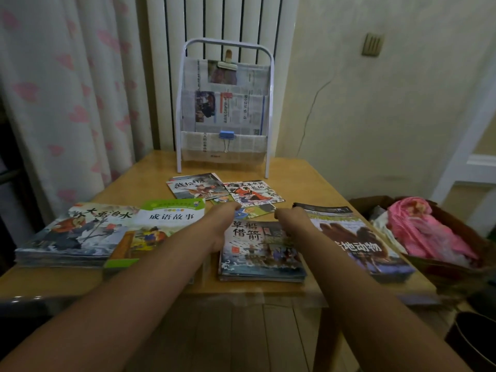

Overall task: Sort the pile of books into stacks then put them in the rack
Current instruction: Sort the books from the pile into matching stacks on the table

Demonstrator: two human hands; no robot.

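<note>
Worktop point(308, 170): wooden, with a clear sheet over it; it carries the rack, the stacks and the loose books.
Rack point(269, 108): white tube frame, upright at the far edge in front of a radiator; newspaper pockets held by a wooden clip at the top and a blue clip point(226, 135) lower down.
Basket point(456, 267): off the right edge of the worktop, filled with pink cloth.
Left stack point(72, 234): near left corner, top cover showing a figure in grey and orange.
Green book point(171, 213): just right of the left stack, overlapping its edge; the left forearm crosses its near corner.
Middle stack point(257, 253): near the front edge, between the two forearms, blue cover on top.
Right stack point(359, 237): at the right edge, a brown animal on the top cover; the right wrist lies over its near left part.
Loose books point(220, 186): several thin ones fanned flat between the rack and the stacks, overlapping each other.
Left hand point(228, 210): reached forward to the near edge of the loose books, fingers curled down onto them; whether they grip anything cannot be told.
Right hand point(292, 214): reached forward beside the left, fingers bent under at the far edge of the middle stack; grip cannot be told.
</note>
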